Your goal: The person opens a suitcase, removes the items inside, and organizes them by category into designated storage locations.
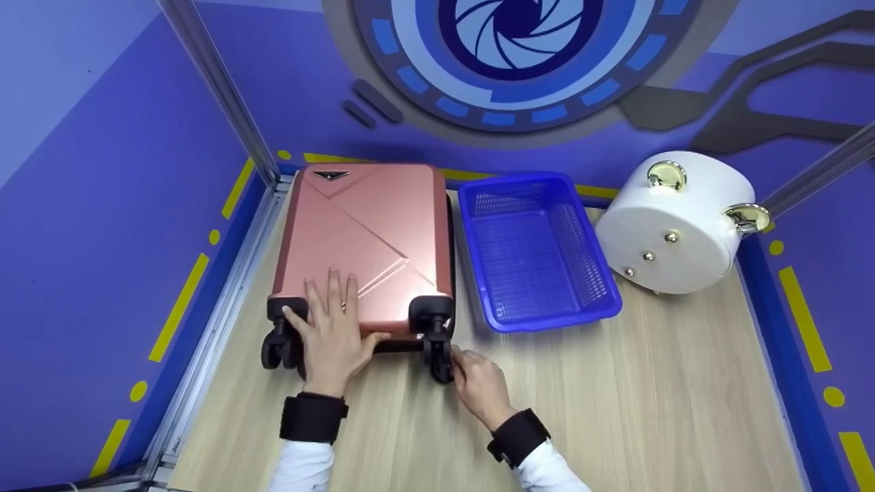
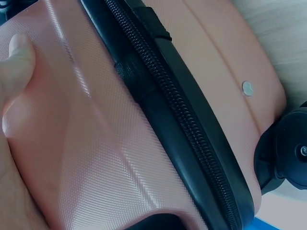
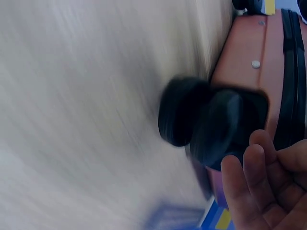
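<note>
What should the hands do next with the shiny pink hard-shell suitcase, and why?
Perhaps the right hand should spin the round black twin wheel close beside it, because the left hand rests on the pink suitcase, likely steadying it.

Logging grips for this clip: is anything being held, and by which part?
Nothing appears gripped: the left hand rests spread on the suitcase; the right hand is beside a wheel, contact unclear.

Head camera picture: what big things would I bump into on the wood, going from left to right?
Pink suitcase → blue basket → round white thing with gold handles.
</note>
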Demonstrator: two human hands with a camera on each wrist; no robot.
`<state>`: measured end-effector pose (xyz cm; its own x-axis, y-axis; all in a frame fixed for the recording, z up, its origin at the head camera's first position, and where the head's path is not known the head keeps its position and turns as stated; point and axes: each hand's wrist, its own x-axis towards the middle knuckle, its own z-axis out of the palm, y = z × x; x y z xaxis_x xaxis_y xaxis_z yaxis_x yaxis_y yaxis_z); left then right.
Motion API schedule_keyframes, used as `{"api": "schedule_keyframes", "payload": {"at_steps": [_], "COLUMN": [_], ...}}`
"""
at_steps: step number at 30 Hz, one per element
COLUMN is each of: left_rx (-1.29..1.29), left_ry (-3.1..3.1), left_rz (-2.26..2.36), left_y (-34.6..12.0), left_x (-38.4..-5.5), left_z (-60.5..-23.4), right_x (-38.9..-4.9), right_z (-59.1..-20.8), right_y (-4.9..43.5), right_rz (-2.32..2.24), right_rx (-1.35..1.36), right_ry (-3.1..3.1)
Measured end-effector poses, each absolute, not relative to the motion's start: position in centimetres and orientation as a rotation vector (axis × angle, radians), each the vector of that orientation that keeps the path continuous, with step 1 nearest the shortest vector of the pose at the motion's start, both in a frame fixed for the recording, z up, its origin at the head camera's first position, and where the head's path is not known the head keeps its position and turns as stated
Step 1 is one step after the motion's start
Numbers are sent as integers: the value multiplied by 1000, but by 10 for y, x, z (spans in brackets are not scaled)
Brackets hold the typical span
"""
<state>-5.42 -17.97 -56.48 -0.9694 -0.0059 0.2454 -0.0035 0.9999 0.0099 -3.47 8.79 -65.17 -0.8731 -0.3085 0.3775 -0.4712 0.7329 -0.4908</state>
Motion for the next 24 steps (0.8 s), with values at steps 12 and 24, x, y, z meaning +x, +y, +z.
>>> {"api": "schedule_keyframes", "payload": {"at_steps": [12, 24], "left_rx": [5, 29], "left_ry": [-2822, -2853], "left_rz": [14, 11], "left_y": [-177, -173], "left_x": [-54, -56], "left_z": [-569, -569], "right_x": [-19, -20], "right_z": [-659, -661], "right_y": [66, 39], "right_rz": [863, 806], "right_rx": [652, 809], "right_ry": [-2591, -2626]}}
